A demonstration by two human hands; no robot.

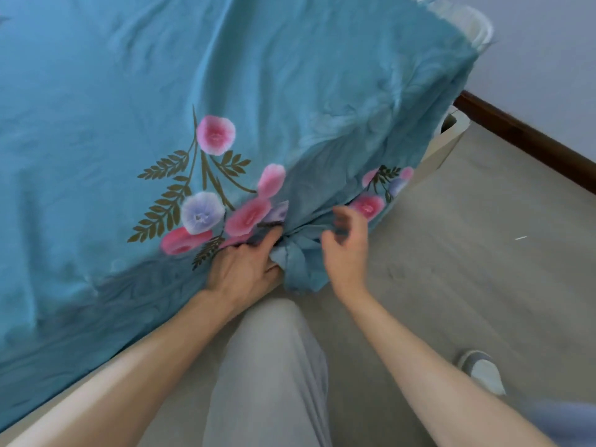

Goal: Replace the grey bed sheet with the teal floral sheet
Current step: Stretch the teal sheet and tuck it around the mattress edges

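Left hand [245, 269] on teal sheet [129, 91] edge

Teal floral sheet [129, 91] lying spread across the bed, creased, draping over the near edge and the far corner. Printed pink and lilac blooms with olive fern leaves showing near the near edge, a second cluster hanging on the draped side. Loose edge bunching into a gathered fold below the flowers, dangling toward the floor. Grey sheet not showing anywhere.
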